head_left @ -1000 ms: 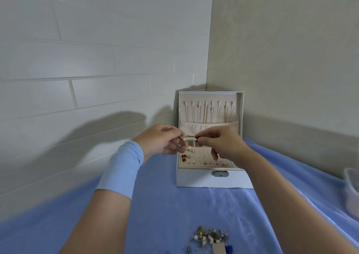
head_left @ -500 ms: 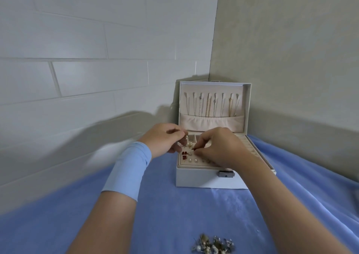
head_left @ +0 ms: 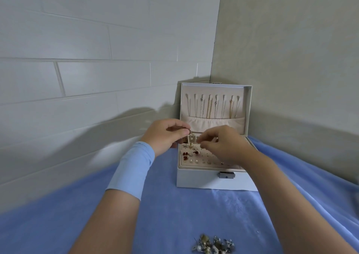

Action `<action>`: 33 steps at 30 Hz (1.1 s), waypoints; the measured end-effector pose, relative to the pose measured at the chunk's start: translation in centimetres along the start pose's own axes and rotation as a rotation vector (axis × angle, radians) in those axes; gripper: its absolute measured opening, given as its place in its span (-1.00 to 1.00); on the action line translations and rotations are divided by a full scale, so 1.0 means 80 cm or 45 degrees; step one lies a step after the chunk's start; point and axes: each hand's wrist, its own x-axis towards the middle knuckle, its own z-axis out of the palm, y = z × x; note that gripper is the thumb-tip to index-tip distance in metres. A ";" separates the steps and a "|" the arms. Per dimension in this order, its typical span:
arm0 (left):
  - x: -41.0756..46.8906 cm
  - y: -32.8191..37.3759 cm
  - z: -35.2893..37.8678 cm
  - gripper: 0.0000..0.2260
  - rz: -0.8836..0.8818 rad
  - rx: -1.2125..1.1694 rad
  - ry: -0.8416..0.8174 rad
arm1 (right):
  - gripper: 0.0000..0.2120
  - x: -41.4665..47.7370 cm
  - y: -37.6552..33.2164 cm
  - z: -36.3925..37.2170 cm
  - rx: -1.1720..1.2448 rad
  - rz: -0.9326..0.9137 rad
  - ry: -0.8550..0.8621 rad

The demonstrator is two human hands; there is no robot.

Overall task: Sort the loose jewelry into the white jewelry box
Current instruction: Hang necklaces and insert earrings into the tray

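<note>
moved: right hand [head_left: 225, 145] lifted off box [head_left: 204, 182]
left hand [head_left: 165, 135]: pinches earring [head_left: 191, 138]
right hand: fingertips pinched, contents unclear

White jewelry box [head_left: 196, 180] with cream lining, plain blue cloth [head_left: 174, 215], pale blue wristband [head_left: 132, 168].

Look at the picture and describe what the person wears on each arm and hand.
The left arm has a light blue cuff, a plain smooth band round the wrist and lower forearm, with no markings. The right arm is bare, with no sleeve. Both the left hand and the right hand are ungloved; no ring or watch shows.
</note>
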 end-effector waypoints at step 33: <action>0.043 -0.074 0.013 -0.82 -0.171 0.123 0.033 | -0.57 0.123 -0.031 0.020 -0.454 -0.083 -0.366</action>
